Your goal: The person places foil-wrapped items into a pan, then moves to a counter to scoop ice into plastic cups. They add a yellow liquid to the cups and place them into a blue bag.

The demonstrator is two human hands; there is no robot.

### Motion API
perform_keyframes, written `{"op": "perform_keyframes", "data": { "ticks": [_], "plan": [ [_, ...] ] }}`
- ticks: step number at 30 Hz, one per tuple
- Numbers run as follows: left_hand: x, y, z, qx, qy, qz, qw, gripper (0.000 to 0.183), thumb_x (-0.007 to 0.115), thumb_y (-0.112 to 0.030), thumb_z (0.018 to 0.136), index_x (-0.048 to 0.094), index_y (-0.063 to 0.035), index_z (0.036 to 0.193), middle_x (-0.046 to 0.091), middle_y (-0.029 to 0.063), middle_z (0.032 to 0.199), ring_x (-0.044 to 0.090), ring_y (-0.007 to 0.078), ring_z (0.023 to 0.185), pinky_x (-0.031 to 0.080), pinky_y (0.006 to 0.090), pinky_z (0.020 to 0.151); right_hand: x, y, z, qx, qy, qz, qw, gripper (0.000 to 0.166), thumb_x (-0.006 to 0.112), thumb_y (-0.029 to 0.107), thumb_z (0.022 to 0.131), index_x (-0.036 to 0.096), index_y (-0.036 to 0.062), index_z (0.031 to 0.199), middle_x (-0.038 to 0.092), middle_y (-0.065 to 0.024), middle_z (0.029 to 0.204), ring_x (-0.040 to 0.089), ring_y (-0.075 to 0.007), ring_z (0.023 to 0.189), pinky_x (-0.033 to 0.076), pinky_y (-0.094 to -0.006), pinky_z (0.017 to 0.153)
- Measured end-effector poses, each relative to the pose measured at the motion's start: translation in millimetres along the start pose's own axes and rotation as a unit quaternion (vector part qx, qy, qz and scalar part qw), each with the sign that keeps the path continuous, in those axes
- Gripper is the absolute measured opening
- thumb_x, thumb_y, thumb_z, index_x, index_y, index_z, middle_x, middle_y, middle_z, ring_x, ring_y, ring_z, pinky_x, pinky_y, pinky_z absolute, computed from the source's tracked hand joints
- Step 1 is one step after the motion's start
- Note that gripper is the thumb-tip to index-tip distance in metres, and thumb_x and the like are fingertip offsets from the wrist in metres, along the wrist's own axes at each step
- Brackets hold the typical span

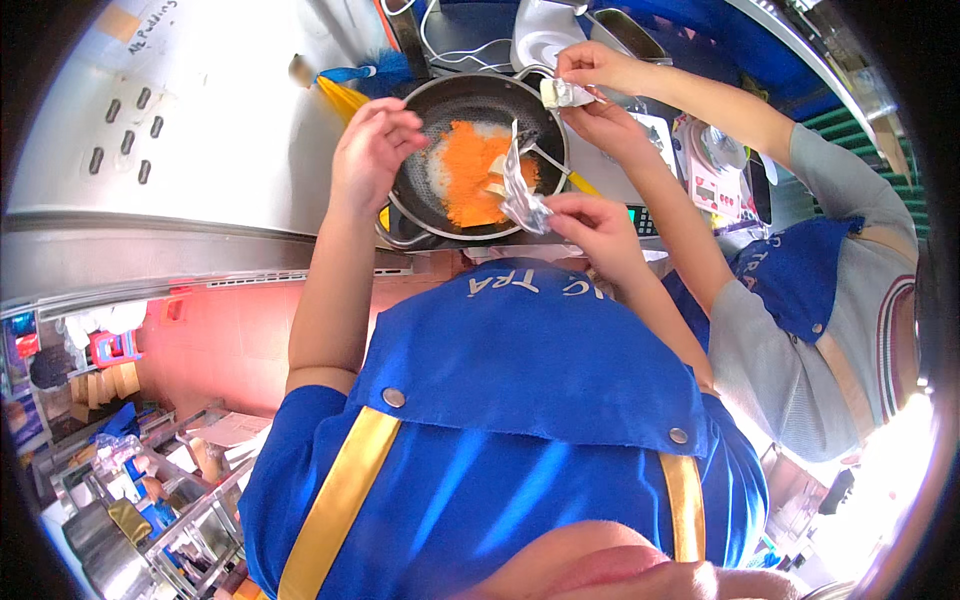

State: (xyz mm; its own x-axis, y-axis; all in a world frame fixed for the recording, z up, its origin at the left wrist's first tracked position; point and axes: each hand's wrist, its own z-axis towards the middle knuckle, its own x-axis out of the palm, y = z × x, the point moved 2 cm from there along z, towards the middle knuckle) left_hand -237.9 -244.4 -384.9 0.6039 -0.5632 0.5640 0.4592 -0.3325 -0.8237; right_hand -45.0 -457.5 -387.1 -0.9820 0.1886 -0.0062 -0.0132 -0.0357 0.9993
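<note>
A wide dark pan [412, 180] with metal loop handles lies before me. Inside it, orange powder [469, 176] covers part of a white granular layer, and pale blocks [497, 176] that look like butter or cheese rest on the powder. My right hand [596, 229] pinches a crumpled foil wrapper [519, 196] above the pan's near right side. At the left rim my left hand [375, 154] is raised, fingers loosely bent and holding nothing. A utensil with a yellow handle [581, 182] leans over the right rim, its head partly hidden by the foil.
On the right, a co-worker's hands [611, 127] hold a pale block [551, 94] in partly peeled foil near the rim. Behind the pan are a white appliance [544, 37], cables [469, 54] and a metal tin [630, 36]. A keypad [643, 221] with a green display sits right of the pan.
</note>
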Motion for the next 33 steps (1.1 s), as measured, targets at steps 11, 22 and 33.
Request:
{"op": "perform_keyframes", "data": {
  "ticks": [11,22,33],
  "plan": [
    [-3.1,-15.9,-16.1,0.079,-0.053,0.123,0.988,0.014,0.042,-0.012,0.091,0.052,-0.0040,0.095,0.056,0.0072,0.082,0.056,0.0164,0.075,0.049,0.0335,0.074,-43.1,-12.8,-67.3,-0.017,-0.151,-0.016,0.988,0.015,0.058,-0.007,0.077,0.062,-0.0034,0.091,0.059,-0.0081,0.093,0.056,-0.0149,0.087,0.048,-0.0241,0.069],
    [8.2,-7.0,-2.6,0.053,-0.015,0.146,0.988,0.014,0.042,-0.010,0.091,0.052,-0.0033,0.095,0.056,0.0065,0.084,0.056,0.0144,0.079,0.049,0.0311,0.074,-63.9,-2.4,-76.1,-0.049,-0.269,-0.200,0.941,0.008,0.060,0.001,0.079,0.062,-0.0020,0.085,0.060,-0.0079,0.085,0.057,-0.0150,0.076,0.045,-0.0250,0.067],
    [34.2,13.3,4.4,-0.007,0.059,0.160,0.985,0.014,0.039,-0.003,0.088,0.052,-0.0019,0.094,0.057,0.0073,0.086,0.055,0.0145,0.078,0.046,0.0283,0.074,-119.1,-82.5,2.6,0.097,-0.425,-0.082,0.896,0.017,0.060,0.009,0.081,0.064,-0.0018,0.093,0.062,-0.0151,0.077,0.062,-0.0202,0.068,0.049,-0.0272,0.062]
  ]
}}
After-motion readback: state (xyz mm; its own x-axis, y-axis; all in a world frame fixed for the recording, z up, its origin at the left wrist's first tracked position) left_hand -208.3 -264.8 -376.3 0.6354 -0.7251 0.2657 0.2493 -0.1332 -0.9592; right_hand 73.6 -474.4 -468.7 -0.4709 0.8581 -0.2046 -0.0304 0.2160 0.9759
